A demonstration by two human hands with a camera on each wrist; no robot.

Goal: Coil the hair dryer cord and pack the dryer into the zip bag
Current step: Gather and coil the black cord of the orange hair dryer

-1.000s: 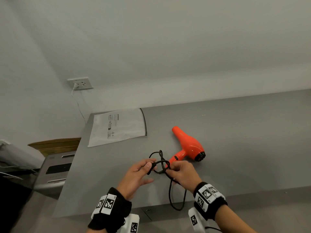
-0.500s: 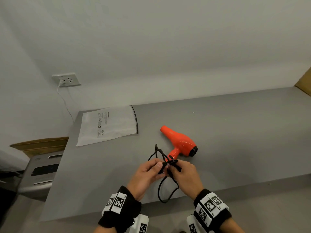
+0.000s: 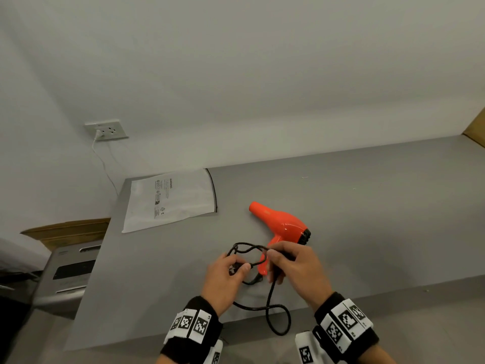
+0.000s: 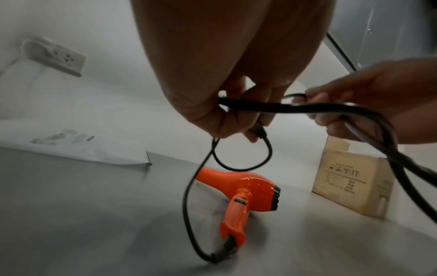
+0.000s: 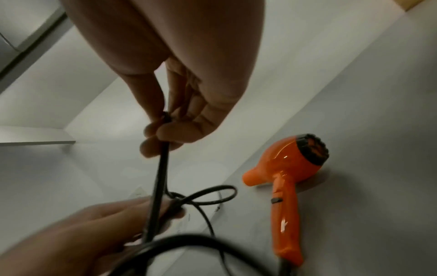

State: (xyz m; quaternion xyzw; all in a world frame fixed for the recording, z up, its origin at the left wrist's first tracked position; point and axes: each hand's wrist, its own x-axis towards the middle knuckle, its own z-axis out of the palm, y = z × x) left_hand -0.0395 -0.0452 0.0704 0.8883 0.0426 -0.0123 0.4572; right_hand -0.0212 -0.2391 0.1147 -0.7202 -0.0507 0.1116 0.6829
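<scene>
An orange hair dryer [image 3: 282, 224] [image 4: 238, 188] [image 5: 290, 168] lies on its side on the grey table [image 3: 367, 219], handle toward me. Its black cord [image 3: 270, 308] [image 4: 189, 205] [image 5: 160, 177] runs from the handle into both hands and loops over the table's front edge. My left hand [image 3: 228, 274] [image 4: 224, 119] pinches the cord just left of the handle, with a small loop hanging from it. My right hand [image 3: 294, 266] [image 5: 165, 130] pinches the cord in front of the handle. The white zip bag [image 3: 170, 200] [image 4: 78, 147] lies flat at the table's back left.
A wall socket [image 3: 106, 130] with a white plug and wire sits above the table's left end. A cardboard box [image 4: 354, 183] stands to the right of the dryer. A grey appliance [image 3: 68, 271] sits lower, left of the table.
My hands have moved apart along the cord: the left went left, the right went right toward the handle. The loop between them has widened, and more slack now hangs over the table's front edge.
</scene>
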